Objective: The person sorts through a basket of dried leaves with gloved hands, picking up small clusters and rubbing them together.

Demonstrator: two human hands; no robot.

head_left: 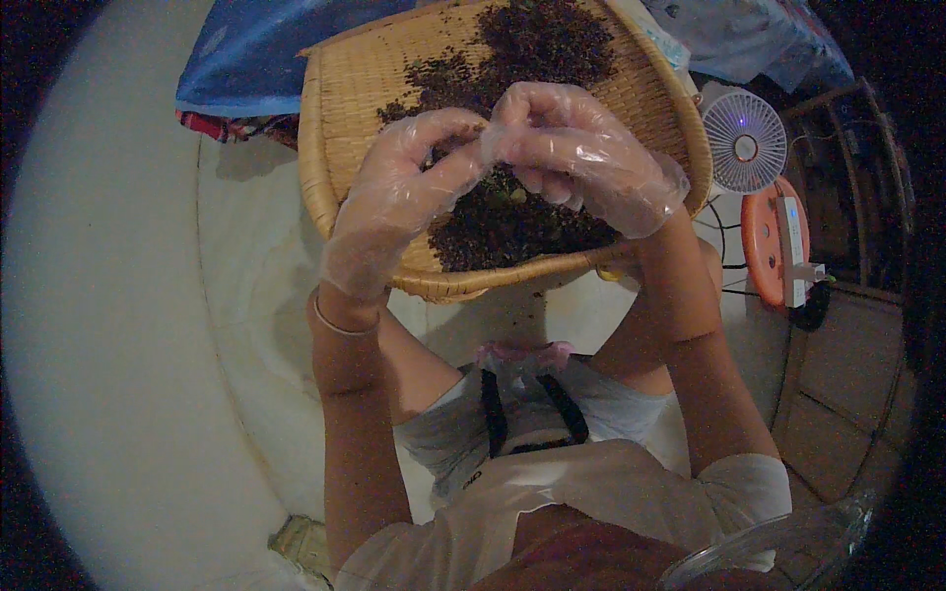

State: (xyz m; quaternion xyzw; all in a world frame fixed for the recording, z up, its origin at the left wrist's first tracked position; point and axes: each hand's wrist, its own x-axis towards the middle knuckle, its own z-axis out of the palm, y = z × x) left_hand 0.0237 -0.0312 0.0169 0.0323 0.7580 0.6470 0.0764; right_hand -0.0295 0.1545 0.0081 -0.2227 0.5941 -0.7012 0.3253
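My left hand (419, 177) and my right hand (581, 143) both wear clear plastic gloves. Their fingertips meet in a pinch above a woven bamboo tray (360, 77). What lies between the fingers, if anything, is too small to make out. Dark, crumbly dried plant bits lie in a heap (547, 44) at the tray's far side. A second dark heap (512, 236) spreads along the near edge, with a few greenish pieces in it; my hands partly hide it.
A small white fan (746, 145) stands right of the tray. Below it, a white power strip (792, 251) rests on an orange stool (761, 241), with cables nearby. Blue cloth (246, 59) hangs at the far left, and plastic-covered fabric (754, 39) lies far right.
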